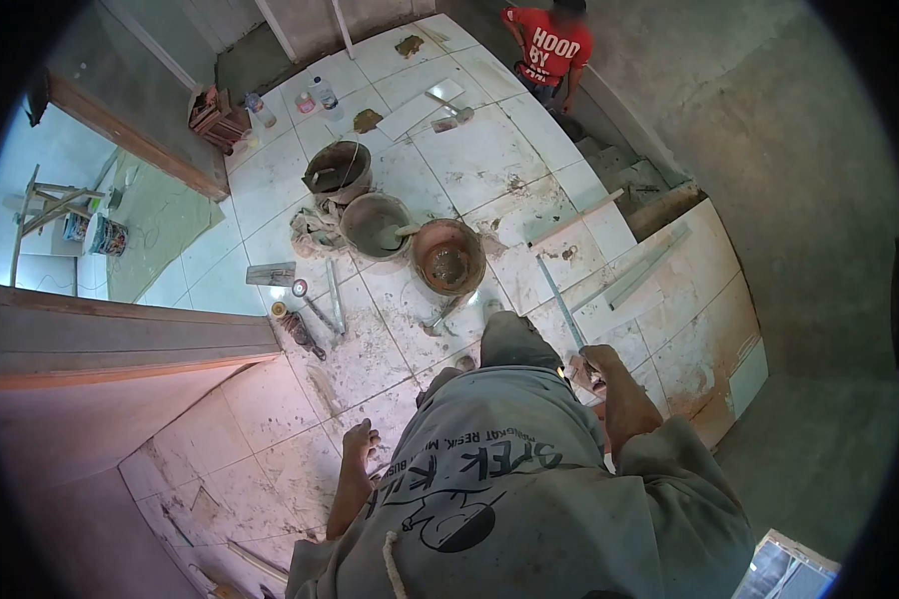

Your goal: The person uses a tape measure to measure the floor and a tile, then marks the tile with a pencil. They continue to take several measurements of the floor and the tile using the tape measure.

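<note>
My left hand (361, 440) hangs beside my body over the dusty tiles, fingers curled in and nothing showing in them. On the other side, my right hand (594, 367) is closed at the near end of a long, thin metal bar (559, 299), which slants forward and left from it. My knee in grey trousers (514, 341) is bent between the hands. Just ahead of it a hammer (444, 315) lies on the floor, close to a bucket (448, 262) with reddish-brown residue inside.
Two more buckets (375, 222) stand left of it, by a crumpled cloth (317, 230). A trowel (271, 274), an angle grinder (298, 329) and a metal strip (336, 296) lie at left. Bottles (325, 97) stand farther back. A person in red (549, 48) is by the stairwell (619, 170).
</note>
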Tool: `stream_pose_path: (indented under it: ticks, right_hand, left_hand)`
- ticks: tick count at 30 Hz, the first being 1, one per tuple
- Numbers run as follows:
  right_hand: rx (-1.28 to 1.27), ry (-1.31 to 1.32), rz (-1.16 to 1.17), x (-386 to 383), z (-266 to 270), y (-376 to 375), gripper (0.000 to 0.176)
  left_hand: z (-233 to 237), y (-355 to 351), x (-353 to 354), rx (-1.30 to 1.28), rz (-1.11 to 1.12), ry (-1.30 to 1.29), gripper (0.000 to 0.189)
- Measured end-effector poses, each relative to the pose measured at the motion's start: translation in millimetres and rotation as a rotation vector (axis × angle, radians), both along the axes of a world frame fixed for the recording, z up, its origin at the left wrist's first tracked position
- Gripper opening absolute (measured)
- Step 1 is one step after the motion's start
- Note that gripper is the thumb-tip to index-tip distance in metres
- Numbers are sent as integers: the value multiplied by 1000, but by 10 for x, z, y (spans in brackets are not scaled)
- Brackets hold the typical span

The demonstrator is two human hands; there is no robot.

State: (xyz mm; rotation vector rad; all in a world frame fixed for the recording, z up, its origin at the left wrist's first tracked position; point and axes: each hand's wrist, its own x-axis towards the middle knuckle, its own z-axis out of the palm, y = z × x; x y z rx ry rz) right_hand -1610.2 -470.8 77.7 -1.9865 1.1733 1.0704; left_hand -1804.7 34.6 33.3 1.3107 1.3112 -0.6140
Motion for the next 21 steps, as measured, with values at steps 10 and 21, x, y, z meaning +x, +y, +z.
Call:
stream_pose_path:
  ticks: [10,21]
  right_hand:
    - [38,62,220,-139,-392,-655,28]
    - [211,156,-98,1019,-588,-1668,32]
  left_hand:
    - [-108,26,1038,134,-187,8,40]
    - [-138,-1000,2698,159,-161,-54,39]
